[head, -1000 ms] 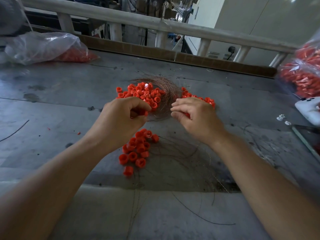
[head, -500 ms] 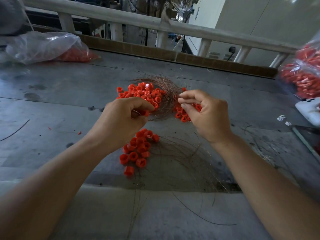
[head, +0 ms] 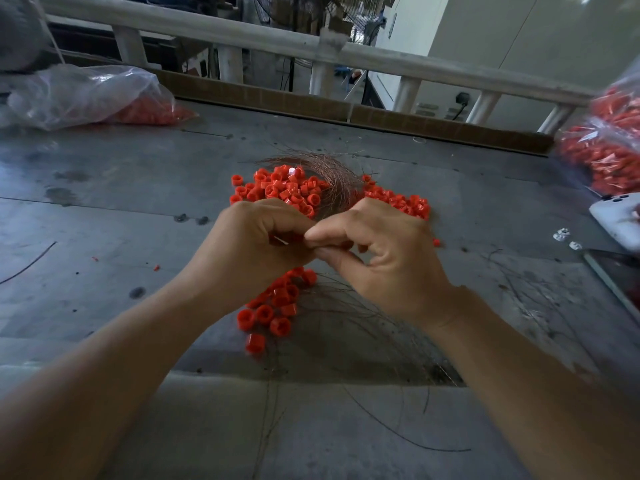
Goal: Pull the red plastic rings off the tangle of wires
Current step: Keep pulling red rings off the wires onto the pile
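Note:
A tangle of thin copper wires (head: 334, 174) lies on the grey table (head: 121, 188), with red plastic rings (head: 280, 190) heaped on its left and more red rings (head: 403, 202) on its right. My left hand (head: 249, 251) is curled in a fist in front of the tangle; what it holds is mostly hidden. My right hand (head: 384, 254) meets it, thumb and forefinger pinching something at the left hand's fingertips. A loose pile of freed rings (head: 273, 306) lies just below my hands, beside loose wire strands (head: 363, 320).
A clear plastic bag (head: 86, 95) with red parts lies at the back left. Another bag of red parts (head: 606, 147) is at the right edge, with a white device (head: 614, 220) below it. A white railing (head: 311, 50) runs behind the table.
My right hand came down and left from the tangle to meet my left hand's fingertips. My left hand stayed almost in place.

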`<state>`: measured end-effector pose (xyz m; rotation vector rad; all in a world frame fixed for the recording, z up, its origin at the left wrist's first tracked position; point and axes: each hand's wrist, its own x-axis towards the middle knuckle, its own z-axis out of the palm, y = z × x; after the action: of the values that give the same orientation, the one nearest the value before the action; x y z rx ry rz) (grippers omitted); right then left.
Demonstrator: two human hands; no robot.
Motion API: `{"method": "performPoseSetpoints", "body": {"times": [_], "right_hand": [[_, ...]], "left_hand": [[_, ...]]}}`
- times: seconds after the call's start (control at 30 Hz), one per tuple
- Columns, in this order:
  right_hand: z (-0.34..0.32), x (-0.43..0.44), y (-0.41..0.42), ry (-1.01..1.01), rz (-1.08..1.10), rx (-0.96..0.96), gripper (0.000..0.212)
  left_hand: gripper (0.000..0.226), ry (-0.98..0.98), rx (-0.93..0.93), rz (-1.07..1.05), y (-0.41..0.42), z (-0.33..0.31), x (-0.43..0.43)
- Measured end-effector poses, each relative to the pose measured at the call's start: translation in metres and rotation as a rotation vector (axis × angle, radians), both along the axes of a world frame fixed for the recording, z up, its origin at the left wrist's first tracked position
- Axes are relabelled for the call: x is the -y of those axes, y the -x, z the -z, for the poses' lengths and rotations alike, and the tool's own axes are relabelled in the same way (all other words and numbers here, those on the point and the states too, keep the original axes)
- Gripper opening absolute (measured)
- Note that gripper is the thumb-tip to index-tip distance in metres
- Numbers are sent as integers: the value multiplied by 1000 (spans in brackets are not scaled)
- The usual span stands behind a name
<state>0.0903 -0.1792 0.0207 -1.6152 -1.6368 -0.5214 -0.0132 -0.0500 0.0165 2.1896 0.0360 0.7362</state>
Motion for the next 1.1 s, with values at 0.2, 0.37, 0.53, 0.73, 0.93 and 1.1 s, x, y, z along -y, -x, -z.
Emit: {"method": "performPoseSetpoints", "body": {"times": [0.2,0.37,0.53,0.73,0.93,1.1], "right_hand": [[-2,1,2,2,-3,-48,15],[-3,1,4,-16,-32,-202,37],[-2,0,2,126,-2,-316,45],[-3,0,1,137,34,-299,41],[-4,1,-1,61,40,-226,15],[-7,4,-4,46,108,-233,10]], "left_hand": [[19,17,-25,56,-2,1,1],[15,180,2,72,0,-2,2],[14,387,59,85,0,-5,0],[10,450,46,123,1,-7,2],[14,599,85,101,1,-9,-1],[11,625,75,59,1,-9,-5]]}}
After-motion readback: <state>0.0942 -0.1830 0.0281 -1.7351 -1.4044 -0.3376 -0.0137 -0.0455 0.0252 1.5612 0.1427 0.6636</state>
